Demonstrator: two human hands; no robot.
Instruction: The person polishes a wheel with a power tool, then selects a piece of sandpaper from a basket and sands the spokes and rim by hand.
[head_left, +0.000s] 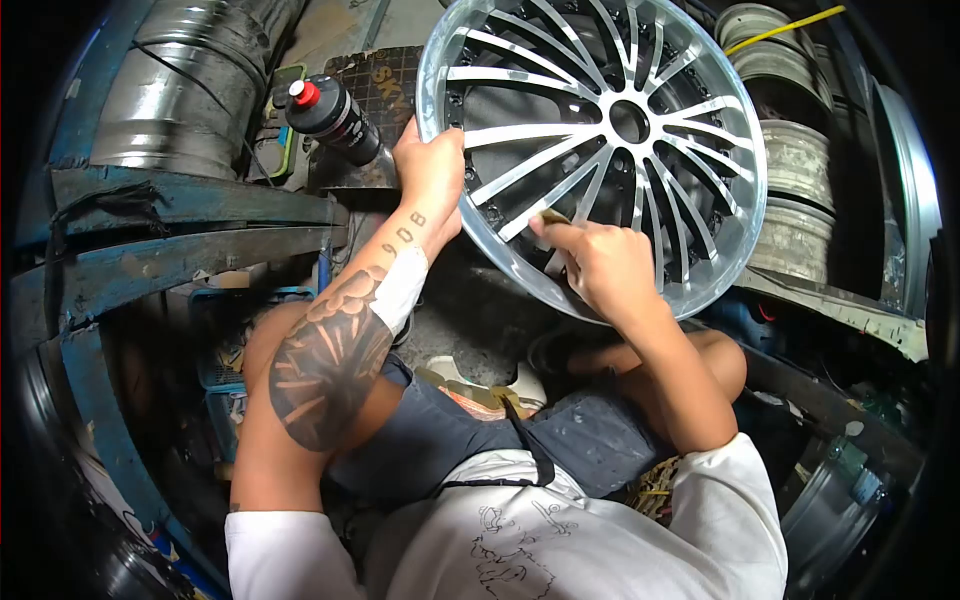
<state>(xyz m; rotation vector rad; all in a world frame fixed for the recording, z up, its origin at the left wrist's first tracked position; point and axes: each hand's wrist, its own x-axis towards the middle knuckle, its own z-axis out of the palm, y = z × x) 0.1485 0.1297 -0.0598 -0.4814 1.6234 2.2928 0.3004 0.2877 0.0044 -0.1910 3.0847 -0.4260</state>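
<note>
A multi-spoke alloy wheel rim (612, 128) with bright spokes and dark gaps is tilted up in front of me. My left hand (430, 172) grips its outer lip on the left side, thumb over the edge. Pressed against the lower-left spokes, my right hand (605, 265) is closed on a small tan piece (553, 216) that looks like sandpaper. Most of that piece is hidden under the fingers. Just left of my left hand stands a dark bottle (345, 125) with a red and white cap.
Blue metal frame bars (190, 208) run along the left, with large shiny metal cylinders (185, 90) behind them. Stacked wheel rims (795, 190) stand on the right above a pale ledge (840, 305). A blue basket (222, 350) sits low by my left knee.
</note>
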